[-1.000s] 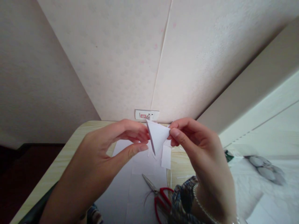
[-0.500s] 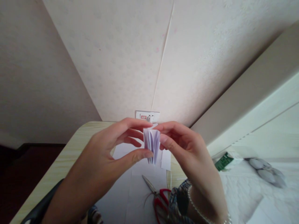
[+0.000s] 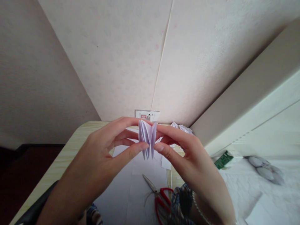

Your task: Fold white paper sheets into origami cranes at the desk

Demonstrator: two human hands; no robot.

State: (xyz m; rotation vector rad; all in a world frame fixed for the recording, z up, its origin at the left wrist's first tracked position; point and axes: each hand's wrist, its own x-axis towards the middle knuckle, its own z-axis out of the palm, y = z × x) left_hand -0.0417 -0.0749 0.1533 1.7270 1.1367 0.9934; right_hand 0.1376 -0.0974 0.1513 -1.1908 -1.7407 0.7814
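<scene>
A small folded white paper piece [image 3: 147, 139] with several fanned layers is held upright above the table between both hands. My left hand [image 3: 107, 153] pinches its left side with thumb and fingers. My right hand [image 3: 185, 156] pinches its right side the same way; a bead bracelet shows at that wrist. Under the hands lie flat white paper sheets [image 3: 140, 184] on the light wooden table [image 3: 67, 153].
Red-handled scissors [image 3: 158, 195] lie on the paper just below my hands. Small folded paper pieces [image 3: 181, 127] sit at the table's far right corner. A wall socket [image 3: 147, 115] is behind the table. A bed with a green packet [image 3: 222, 160] lies to the right.
The paper went from a cone-like triangle held by its edges to a squeezed, fanned stack. Both hands closed in toward each other around it.
</scene>
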